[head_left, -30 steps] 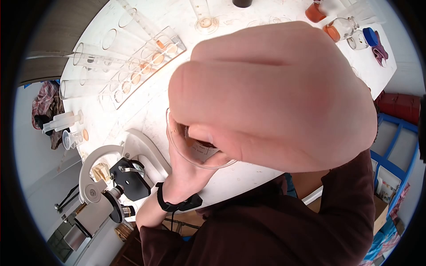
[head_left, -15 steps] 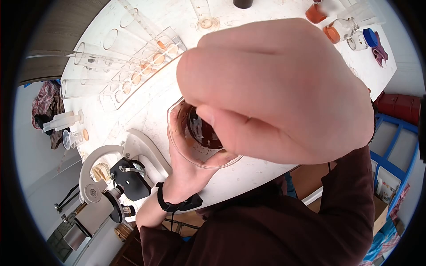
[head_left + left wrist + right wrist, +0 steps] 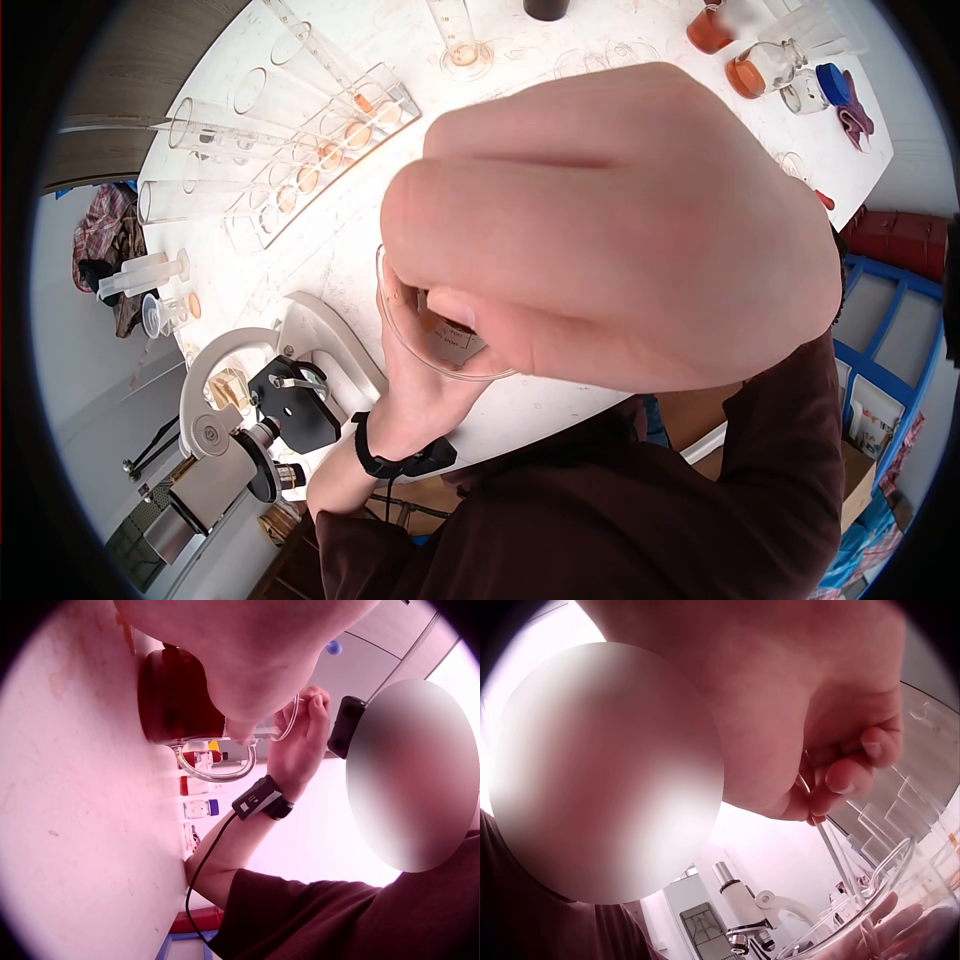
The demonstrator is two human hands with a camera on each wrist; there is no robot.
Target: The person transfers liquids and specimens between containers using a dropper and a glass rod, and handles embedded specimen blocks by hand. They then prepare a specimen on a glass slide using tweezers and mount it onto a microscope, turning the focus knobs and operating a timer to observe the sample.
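A glass beaker with a handle [image 3: 176, 701] stands on the white table, dark red liquid in its lower part. My left hand [image 3: 428, 385] grips its side, the fingers wrapped round the glass. Above the rim, my right hand [image 3: 620, 235] pinches a thin glass rod [image 3: 837, 859] between thumb and fingers. The rod slants down into the beaker, as the right wrist view shows. In the head view the right hand covers most of the beaker's mouth and the liquid.
A clear rack [image 3: 345, 150] of large test tubes with orange contents stands at the back left. A microscope [image 3: 300, 405] is close to my left forearm. Behind are a graduated cylinder [image 3: 460, 35] and, at the right, a jar with a blue lid [image 3: 808, 92] among other bottles.
My right hand shifted right, uncovering the dark liquid half a second ago, then came back left over the beaker's mouth. The left hand has kept its place on the beaker.
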